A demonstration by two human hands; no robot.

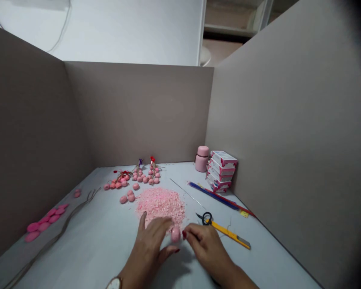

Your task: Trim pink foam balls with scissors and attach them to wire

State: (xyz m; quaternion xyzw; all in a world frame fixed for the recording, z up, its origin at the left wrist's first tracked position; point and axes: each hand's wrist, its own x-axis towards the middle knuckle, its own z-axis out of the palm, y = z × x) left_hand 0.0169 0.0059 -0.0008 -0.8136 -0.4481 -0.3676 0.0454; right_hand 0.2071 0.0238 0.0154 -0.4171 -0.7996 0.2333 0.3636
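A pink ball (175, 234) sits between my two hands, in front of a heap of pink flakes (161, 204). Around its left side curves my left hand (149, 243), its fingers spread and the thumb stretched out below; I cannot tell whether any finger touches the ball. My right hand (203, 243) is pinched closed just right of the ball. What its fingertips hold, if anything, is hidden. Right behind that hand lie black-handled scissors (207, 218) and a yellow cutter knife (231, 235).
Pink balls (128, 197) and tied ball bunches (146, 176) lie farther back. At left are pink discs (45, 222) and long brown cords (60, 233). A thin rod (186, 192), blue and red sticks (213, 194), stacked boxes (222, 170) and a pink flask (201, 159) occupy the right. Grey panels (144, 112) enclose the table.
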